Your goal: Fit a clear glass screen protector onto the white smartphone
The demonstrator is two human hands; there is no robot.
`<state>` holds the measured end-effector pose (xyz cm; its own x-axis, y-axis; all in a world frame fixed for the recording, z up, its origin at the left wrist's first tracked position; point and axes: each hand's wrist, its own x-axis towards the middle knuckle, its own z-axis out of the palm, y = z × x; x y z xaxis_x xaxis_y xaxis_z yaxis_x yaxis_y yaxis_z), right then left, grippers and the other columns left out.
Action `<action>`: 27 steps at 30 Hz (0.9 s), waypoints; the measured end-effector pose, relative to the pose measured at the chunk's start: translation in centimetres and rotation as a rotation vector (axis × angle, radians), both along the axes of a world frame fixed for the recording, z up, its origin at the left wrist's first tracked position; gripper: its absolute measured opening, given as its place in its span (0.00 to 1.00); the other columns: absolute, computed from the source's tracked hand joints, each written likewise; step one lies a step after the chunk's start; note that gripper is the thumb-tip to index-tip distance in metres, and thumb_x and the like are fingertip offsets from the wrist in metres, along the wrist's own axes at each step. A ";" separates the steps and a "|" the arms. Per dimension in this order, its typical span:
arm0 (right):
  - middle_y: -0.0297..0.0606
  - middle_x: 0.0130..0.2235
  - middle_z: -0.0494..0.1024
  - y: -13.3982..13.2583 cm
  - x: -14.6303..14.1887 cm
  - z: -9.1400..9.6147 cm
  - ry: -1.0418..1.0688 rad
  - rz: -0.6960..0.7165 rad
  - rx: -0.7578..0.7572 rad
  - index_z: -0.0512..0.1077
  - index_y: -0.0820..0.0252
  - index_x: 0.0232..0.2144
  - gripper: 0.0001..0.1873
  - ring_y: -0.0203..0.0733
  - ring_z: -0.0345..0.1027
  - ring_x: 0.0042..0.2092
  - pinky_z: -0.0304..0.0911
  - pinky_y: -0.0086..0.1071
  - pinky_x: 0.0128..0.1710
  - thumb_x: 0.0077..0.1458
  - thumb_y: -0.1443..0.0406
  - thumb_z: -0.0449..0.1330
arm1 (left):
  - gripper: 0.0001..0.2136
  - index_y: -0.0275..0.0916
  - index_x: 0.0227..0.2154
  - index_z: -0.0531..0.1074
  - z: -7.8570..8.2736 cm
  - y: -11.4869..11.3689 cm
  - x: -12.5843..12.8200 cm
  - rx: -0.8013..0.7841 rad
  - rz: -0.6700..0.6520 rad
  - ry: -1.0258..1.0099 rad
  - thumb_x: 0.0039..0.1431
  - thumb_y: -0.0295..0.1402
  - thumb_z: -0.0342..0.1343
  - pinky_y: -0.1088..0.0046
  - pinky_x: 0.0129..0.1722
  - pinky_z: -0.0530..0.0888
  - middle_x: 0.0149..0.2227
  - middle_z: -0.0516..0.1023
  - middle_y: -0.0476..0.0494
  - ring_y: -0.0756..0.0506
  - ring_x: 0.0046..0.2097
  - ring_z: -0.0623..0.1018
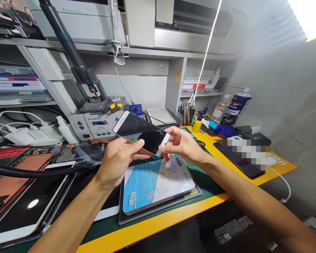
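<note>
A white-framed smartphone (140,131) with a dark, reflective screen is held tilted above the bench. My left hand (121,154) grips its near long side, thumb on the glass and the other fingers underneath. At the right end, my right hand (181,144) pinches the white edge between thumb and fingers. Beneath the phone lies a blue and white packaged book or pad (158,182), resting on a dark perforated tray (129,218). What the fingers touch behind the phone is hidden.
White-framed tablets (28,207) lie at the left, near a power strip (28,135). A soldering station (100,124) stands behind. Toward the right are a yellow bottle (197,124), a spray can (237,105) and a black phone (237,160). The yellow bench edge (147,232) runs in front.
</note>
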<state>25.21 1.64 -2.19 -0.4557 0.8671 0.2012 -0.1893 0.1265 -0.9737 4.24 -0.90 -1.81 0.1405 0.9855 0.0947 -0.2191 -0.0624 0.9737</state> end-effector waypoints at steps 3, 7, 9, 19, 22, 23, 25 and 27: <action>0.28 0.27 0.79 0.1 0.0 0.0 -0.019 -0.032 0.009 0.64 0.57 0.38 0.29 0.37 0.74 0.23 0.71 0.30 0.23 0.42 0.59 0.77 | 0.09 0.32 0.24 0.80 0.0 0.3 -0.2 0.007 -0.007 0.027 0.53 0.34 0.68 0.64 0.38 0.83 0.25 0.83 0.39 0.40 0.32 0.84; 0.31 0.23 0.78 0.3 0.2 0.0 -0.080 -0.058 0.014 0.67 0.59 0.38 0.26 0.40 0.75 0.23 0.71 0.31 0.23 0.46 0.53 0.74 | 0.10 0.30 0.28 0.81 0.0 0.5 -0.3 0.017 -0.050 0.056 0.56 0.34 0.66 0.64 0.40 0.83 0.29 0.84 0.36 0.40 0.34 0.85; 0.33 0.23 0.78 0.5 0.2 0.0 -0.080 -0.084 -0.002 0.69 0.61 0.37 0.25 0.41 0.76 0.24 0.71 0.31 0.23 0.47 0.51 0.72 | 0.10 0.30 0.32 0.81 -0.1 0.5 -0.1 0.020 -0.067 0.044 0.57 0.35 0.65 0.63 0.41 0.82 0.32 0.84 0.35 0.39 0.36 0.85; 0.30 0.23 0.74 2.3 2.0 0.6 0.035 -0.274 -0.020 0.76 0.62 0.29 0.20 0.31 0.64 0.22 0.64 0.27 0.22 0.45 0.51 0.73 | 0.31 0.27 0.46 0.77 0.9 0.6 -0.9 -0.250 -0.367 -0.273 0.67 0.54 0.44 0.55 0.40 0.81 0.41 0.83 0.25 0.32 0.39 0.85; 0.33 0.26 0.78 2.6 2.4 0.8 0.046 -0.294 -0.041 0.79 0.61 0.29 0.18 0.34 0.68 0.25 0.65 0.28 0.26 0.44 0.53 0.74 | 0.36 0.23 0.48 0.76 0.7 0.9 -1.2 -0.428 -0.582 -0.302 0.70 0.52 0.33 0.56 0.38 0.81 0.40 0.83 0.21 0.32 0.37 0.85; 0.34 0.28 0.79 2.6 2.4 0.8 0.047 -0.294 -0.047 0.80 0.61 0.30 0.18 0.35 0.69 0.27 0.65 0.28 0.28 0.44 0.54 0.75 | 0.35 0.22 0.49 0.75 0.5 0.9 -1.2 -0.472 -0.634 -0.295 0.71 0.50 0.33 0.57 0.38 0.81 0.41 0.82 0.20 0.33 0.37 0.85; 0.35 0.31 0.81 2.7 2.3 0.7 0.040 -0.292 -0.043 0.81 0.60 0.31 0.16 0.37 0.71 0.30 0.66 0.29 0.31 0.44 0.55 0.75 | 0.32 0.22 0.51 0.74 0.0 0.7 -0.8 -0.526 -0.719 -0.286 0.71 0.47 0.35 0.57 0.39 0.81 0.46 0.81 0.18 0.34 0.37 0.85; 0.36 0.33 0.82 2.6 2.0 0.5 0.017 -0.293 -0.021 0.82 0.60 0.33 0.16 0.38 0.71 0.31 0.65 0.30 0.31 0.45 0.55 0.75 | 0.31 0.24 0.53 0.74 -0.4 0.4 -0.4 -0.554 -0.769 -0.290 0.71 0.48 0.37 0.55 0.40 0.81 0.48 0.81 0.19 0.35 0.37 0.85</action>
